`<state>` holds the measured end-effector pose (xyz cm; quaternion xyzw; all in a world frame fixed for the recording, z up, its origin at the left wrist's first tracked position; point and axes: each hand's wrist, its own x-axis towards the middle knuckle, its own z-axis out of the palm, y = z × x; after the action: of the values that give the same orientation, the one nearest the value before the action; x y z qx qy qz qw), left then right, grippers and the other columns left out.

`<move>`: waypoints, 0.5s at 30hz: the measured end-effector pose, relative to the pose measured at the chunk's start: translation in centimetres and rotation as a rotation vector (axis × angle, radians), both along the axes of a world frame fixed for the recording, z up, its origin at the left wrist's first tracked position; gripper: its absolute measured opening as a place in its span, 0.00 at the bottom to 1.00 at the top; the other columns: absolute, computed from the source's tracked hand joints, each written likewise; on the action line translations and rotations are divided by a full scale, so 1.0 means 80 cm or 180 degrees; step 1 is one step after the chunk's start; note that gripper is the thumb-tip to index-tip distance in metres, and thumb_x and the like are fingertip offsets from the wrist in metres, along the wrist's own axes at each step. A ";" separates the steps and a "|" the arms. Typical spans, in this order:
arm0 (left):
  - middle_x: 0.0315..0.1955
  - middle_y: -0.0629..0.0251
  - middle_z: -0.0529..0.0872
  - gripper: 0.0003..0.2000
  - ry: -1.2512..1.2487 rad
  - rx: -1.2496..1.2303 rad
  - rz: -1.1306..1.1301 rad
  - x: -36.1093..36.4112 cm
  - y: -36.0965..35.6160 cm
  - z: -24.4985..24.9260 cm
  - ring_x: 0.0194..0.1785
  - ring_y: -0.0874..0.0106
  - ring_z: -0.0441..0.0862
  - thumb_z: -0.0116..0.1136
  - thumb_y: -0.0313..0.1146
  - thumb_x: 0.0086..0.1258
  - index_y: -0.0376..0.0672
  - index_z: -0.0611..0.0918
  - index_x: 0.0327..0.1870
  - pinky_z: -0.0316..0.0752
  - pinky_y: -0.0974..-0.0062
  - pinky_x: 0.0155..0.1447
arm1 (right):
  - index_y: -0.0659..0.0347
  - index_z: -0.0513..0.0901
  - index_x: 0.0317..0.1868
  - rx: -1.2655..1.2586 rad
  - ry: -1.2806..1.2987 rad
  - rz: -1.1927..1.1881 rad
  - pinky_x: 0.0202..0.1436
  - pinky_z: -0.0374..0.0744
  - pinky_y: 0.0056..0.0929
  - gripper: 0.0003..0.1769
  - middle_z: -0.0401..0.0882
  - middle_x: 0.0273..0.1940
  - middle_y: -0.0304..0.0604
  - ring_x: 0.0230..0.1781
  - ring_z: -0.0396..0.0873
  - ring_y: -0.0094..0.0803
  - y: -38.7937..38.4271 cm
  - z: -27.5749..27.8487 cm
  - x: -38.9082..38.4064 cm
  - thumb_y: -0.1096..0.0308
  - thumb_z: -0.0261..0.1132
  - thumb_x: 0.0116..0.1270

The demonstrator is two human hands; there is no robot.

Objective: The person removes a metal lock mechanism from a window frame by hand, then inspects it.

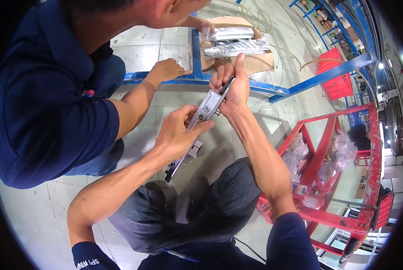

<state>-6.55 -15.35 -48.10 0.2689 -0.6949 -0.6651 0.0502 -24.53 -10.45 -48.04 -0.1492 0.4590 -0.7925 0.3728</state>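
Note:
A long, narrow silver metal fitting point(204, 109) with round screw holes and black ends slants across the middle of the head view, above my knees. My left hand point(176, 132) is closed around its middle, with the thumb lying along the metal. Higher up, my right hand point(235, 87) grips the upper end with curled fingers, its thumb pointing up. The palm hides part of that end. Below my left hand, the fitting's lower end sticks out, with a small grey block point(195, 148) beside it.
A co-worker point(44, 108) in dark blue crouches at the left, one hand at an open cardboard box point(260, 62) of wrapped parts. A blue metal frame point(174, 77) runs across the floor ahead. At right stand a red metal rack point(345, 213) with bagged items and a red crate point(332, 74).

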 end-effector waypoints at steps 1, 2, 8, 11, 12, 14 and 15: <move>0.38 0.63 0.87 0.26 -0.0016 0.0085 -0.0009 -0.002 -0.001 -0.001 0.37 0.79 0.77 0.71 0.44 0.67 0.33 0.80 0.57 0.74 0.76 0.43 | 0.55 0.63 0.18 0.0017 -0.0045 0.0015 0.22 0.61 0.27 0.38 0.61 0.17 0.36 0.17 0.61 0.27 0.000 -0.001 -0.002 0.32 0.44 0.77; 0.38 0.63 0.87 0.25 -0.0030 0.0172 -0.0016 -0.004 -0.001 -0.004 0.37 0.79 0.77 0.71 0.44 0.67 0.33 0.80 0.57 0.74 0.76 0.43 | 0.55 0.64 0.18 0.0058 -0.0085 0.0050 0.22 0.61 0.27 0.38 0.62 0.18 0.37 0.17 0.61 0.27 -0.001 -0.003 -0.003 0.32 0.44 0.77; 0.29 0.58 0.87 0.23 0.0291 -0.0125 0.0171 -0.007 -0.003 -0.024 0.29 0.72 0.80 0.71 0.46 0.64 0.33 0.84 0.48 0.74 0.68 0.35 | 0.57 0.68 0.23 -0.0186 -0.0202 0.0554 0.24 0.64 0.26 0.37 0.66 0.23 0.39 0.21 0.63 0.27 -0.003 -0.014 -0.022 0.34 0.41 0.78; 0.29 0.56 0.87 0.24 0.0204 -0.0440 0.0147 -0.005 -0.006 -0.017 0.29 0.69 0.81 0.71 0.47 0.64 0.34 0.84 0.49 0.74 0.67 0.36 | 0.57 0.64 0.20 -0.0062 0.0631 0.0257 0.26 0.63 0.26 0.38 0.64 0.24 0.38 0.21 0.60 0.27 0.001 -0.014 -0.028 0.35 0.39 0.80; 0.29 0.55 0.87 0.24 0.0167 -0.0553 0.0135 -0.005 -0.007 -0.017 0.29 0.68 0.81 0.71 0.47 0.64 0.34 0.84 0.49 0.74 0.67 0.37 | 0.56 0.63 0.20 -0.0047 0.0969 0.0203 0.27 0.63 0.26 0.37 0.63 0.24 0.38 0.22 0.58 0.26 0.003 -0.014 -0.030 0.35 0.39 0.80; 0.29 0.55 0.87 0.24 0.0287 -0.0704 0.0154 -0.005 -0.007 -0.025 0.30 0.67 0.82 0.71 0.48 0.63 0.35 0.84 0.50 0.74 0.66 0.38 | 0.56 0.62 0.18 0.0007 0.1104 0.0121 0.28 0.62 0.26 0.40 0.64 0.23 0.39 0.22 0.58 0.27 0.006 -0.010 -0.031 0.32 0.35 0.78; 0.29 0.55 0.87 0.25 0.0348 -0.0777 0.0160 -0.007 -0.006 -0.028 0.30 0.66 0.82 0.71 0.48 0.63 0.35 0.84 0.50 0.74 0.66 0.39 | 0.57 0.62 0.18 -0.0006 0.1218 0.0115 0.28 0.62 0.26 0.41 0.64 0.23 0.39 0.22 0.58 0.27 0.008 -0.011 -0.032 0.30 0.33 0.78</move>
<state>-7.07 -15.85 -50.31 0.2414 -0.7599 -0.5878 0.1371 -27.08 -9.85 -48.89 -0.3057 0.5181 -0.7432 0.2928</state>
